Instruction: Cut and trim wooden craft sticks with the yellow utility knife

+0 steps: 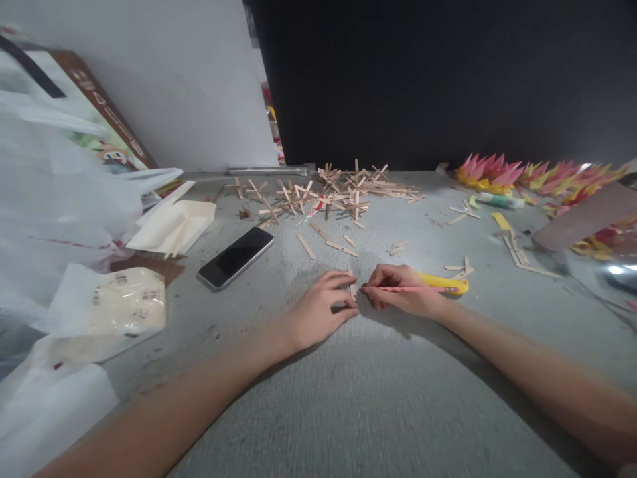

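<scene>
Your right grip [393, 287] pinches a pink pencil [418, 289], its tip just beside the short wooden strip [352, 289] your left grip [323, 309] holds at the fingertips, well in from the far edge of the tabletop [323, 418]. For steady work, keep the strip flat, your fingertips off the pencil's path and the stroke light. Toward the far edge, wooden sticks [348, 198] pile up; toward the left edge lies a phone [236, 257]. A yellow tool [436, 280] beside your right wrist likely limits sideways swing; room opens toward the near edge.
</scene>
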